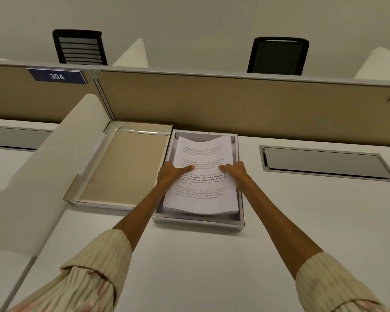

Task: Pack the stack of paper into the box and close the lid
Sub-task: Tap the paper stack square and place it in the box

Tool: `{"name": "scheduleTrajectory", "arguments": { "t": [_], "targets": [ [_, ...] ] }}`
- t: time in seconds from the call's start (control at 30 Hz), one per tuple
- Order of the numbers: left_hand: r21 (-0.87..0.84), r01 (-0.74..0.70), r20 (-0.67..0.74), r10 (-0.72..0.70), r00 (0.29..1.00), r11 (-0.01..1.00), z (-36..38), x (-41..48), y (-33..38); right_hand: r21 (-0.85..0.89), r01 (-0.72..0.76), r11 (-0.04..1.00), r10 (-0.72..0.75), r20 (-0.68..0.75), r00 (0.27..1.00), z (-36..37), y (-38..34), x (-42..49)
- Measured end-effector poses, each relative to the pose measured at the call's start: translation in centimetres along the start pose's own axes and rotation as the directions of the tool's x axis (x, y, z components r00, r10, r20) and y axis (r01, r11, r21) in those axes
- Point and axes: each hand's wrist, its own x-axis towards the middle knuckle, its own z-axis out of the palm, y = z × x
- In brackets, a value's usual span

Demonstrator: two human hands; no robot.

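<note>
Our striped sleeves (pixel 92 273) sit nearest the lens, both forearms reaching out over the white desk (pixel 302 221) to the box (pixel 198 224); we take the box as landmark. Left hand (pixel 170 173) is on the left edge of the stack of paper (pixel 202 179), thumb lying on the top sheet, other fingers tucked under the edge; left grip holds the stack. Right hand (pixel 235 171) mirrors it on the right edge, thumb on top; right grip also holds the stack. The stack is inside the box outline, sagging at its near and far ends; we cannot tell whether it rests on the box floor yet. Top sheet carries printed text. The lid (pixel 122 167) lies open side up, touching the box's left wall, so the box is not closed. Right of the box, a grey cable hatch (pixel 324 162) is set in the desk; behind the box, a tan partition (pixel 234 102), with the 304 label (pixel 57 76) on the panel further left.
</note>
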Motion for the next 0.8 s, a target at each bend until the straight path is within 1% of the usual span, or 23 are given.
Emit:
{"name": "scheduleTrajectory", "arguments": {
  "t": [0.1, 0.17, 0.27, 0.4, 0.57, 0.67, 0.8],
  "targets": [
    [0.119, 0.028, -0.062, -0.021, 0.998, 0.993, 0.6, -0.1, -0.3, -0.049, -0.031, 0.998, 0.031, -0.007, 0.999, 0.5, 0.4, -0.1],
    [0.161, 0.029, -0.085, -0.015, 0.996, 0.987, 1.0, 0.7, -0.5, -0.065, -0.044, 0.997, 0.043, -0.019, 0.999, 1.0, 0.9, 0.7],
    [0.239, 0.022, -0.111, 0.005, 0.994, 0.971, 1.5, 1.4, -0.6, -0.094, -0.033, 0.995, 0.03, -0.032, 0.999, 1.4, 1.7, 2.0],
    [0.308, 0.015, -0.116, 0.022, 0.993, 0.951, 1.8, 1.6, -0.6, -0.166, -0.008, 0.986, -0.007, -0.089, 0.996, 1.8, 2.1, 2.3],
    [0.311, -0.027, -0.115, 0.066, 0.991, 0.95, 1.9, 1.6, -0.8, -0.298, 0.008, 0.955, -0.037, -0.095, 0.995, 1.7, 2.3, 2.5],
    [0.284, -0.054, -0.085, 0.081, 0.993, 0.957, 2.1, 1.5, -0.8, -0.366, 0.001, 0.93, -0.043, -0.107, 0.993, 1.5, 2.3, 2.6],
    [0.305, -0.049, -0.084, 0.078, 0.993, 0.951, 1.8, 1.2, -0.8, -0.448, 0.032, 0.894, -0.09, -0.11, 0.99, 1.5, 1.8, 2.5]
  ]
}}
